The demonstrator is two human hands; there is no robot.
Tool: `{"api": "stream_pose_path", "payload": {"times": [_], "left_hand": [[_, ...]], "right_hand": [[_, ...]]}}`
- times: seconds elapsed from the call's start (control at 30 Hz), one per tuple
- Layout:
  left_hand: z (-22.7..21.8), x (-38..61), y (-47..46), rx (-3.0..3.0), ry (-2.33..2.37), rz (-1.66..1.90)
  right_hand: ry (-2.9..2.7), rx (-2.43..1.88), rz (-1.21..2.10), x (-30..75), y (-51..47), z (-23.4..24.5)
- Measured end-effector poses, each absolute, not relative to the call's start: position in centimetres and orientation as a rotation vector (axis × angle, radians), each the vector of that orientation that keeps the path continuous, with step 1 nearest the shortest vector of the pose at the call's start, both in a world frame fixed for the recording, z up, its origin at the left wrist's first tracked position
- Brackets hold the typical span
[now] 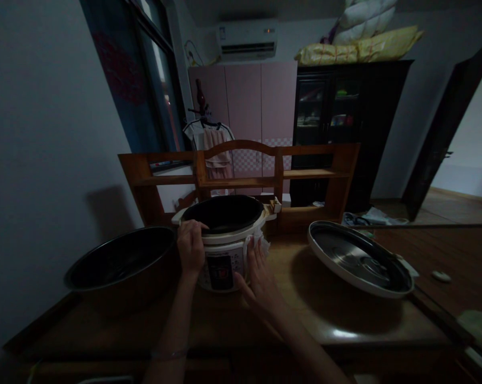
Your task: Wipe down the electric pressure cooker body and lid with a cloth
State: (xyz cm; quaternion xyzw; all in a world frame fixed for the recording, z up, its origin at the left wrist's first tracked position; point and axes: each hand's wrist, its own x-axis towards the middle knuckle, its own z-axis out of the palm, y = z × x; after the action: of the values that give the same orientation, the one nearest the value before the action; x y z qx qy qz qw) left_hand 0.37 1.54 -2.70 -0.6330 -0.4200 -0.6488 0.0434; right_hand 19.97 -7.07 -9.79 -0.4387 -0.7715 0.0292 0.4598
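A white electric pressure cooker [221, 269] with a dark front panel stands on the wooden desk, its top uncovered and its inside black. My left hand [191, 248] grips the cooker's rim at the front left, fingers curled over the edge. Against the front right of the cooker's body, my right hand [259, 277] presses a crumpled white cloth or tissue [261, 242], fingers laid over it. Left of the cooker sits a dark round inner pot [123, 261]. The cooker's lid [358, 261] lies to the right, its metal underside facing up.
Behind the cooker rises a wooden shelf rack [238, 183] along the desk's back. A wall [36, 160] borders the desk on the left. To the right is a lower brown surface [444, 250] with a small pale object [441, 276] on it.
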Motion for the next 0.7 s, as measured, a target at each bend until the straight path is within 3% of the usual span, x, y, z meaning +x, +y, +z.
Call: {"api": "stream_pose_path", "payload": {"times": [0.47,0.7], "left_hand": [[-2.7,0.4,1.5,-1.941,-1.251,-2.002],[-2.7,0.4,1.5,-1.952,-1.247,-2.0]], "right_hand": [[-1.707,-1.155,0.444,19.2,-8.3,-13.6],[-1.427,-1.145,0.807,21.0,-7.5,-13.2]]}}
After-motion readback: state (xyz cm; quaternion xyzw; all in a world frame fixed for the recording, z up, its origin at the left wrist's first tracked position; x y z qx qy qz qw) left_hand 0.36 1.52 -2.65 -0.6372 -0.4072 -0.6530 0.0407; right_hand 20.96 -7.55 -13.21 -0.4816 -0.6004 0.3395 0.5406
